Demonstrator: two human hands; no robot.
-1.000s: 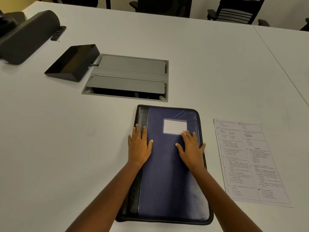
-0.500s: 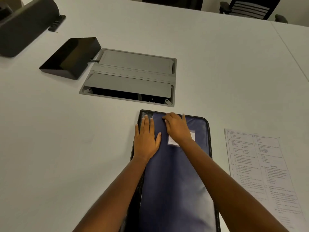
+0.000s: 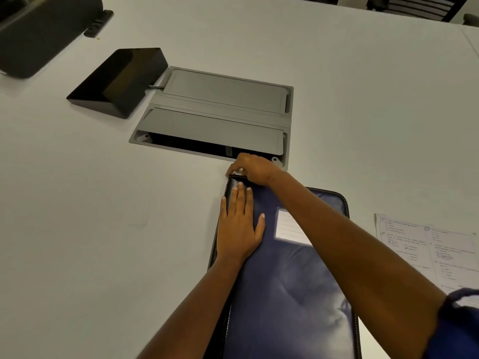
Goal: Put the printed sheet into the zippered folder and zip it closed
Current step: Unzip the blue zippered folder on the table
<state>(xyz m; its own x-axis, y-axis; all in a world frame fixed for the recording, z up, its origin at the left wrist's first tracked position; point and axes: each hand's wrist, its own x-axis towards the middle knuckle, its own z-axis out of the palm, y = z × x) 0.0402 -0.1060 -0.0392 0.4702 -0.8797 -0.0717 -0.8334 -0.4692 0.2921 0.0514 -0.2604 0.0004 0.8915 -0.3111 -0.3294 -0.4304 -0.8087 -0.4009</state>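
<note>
- Reaching across, the right hand (image 3: 255, 169) has moved from the cover's label to the far-left corner of the folder (image 3: 293, 294). Its grip is bunched and pinches there, likely on the zipper pull, which is hidden.
- Left hand (image 3: 238, 229) stays flat, fingers straight, pressing the spine side.
- Folder lies closed on the desk (image 3: 363, 112); sheet (image 3: 435, 250) lies just to its right, outside.
- Judgement: unzipping is starting; insertion not begun.

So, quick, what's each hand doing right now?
Left hand: open, pressing flat on the zippered folder.
Right hand: fingers curled, pinching at the zippered folder's far left corner.
</note>
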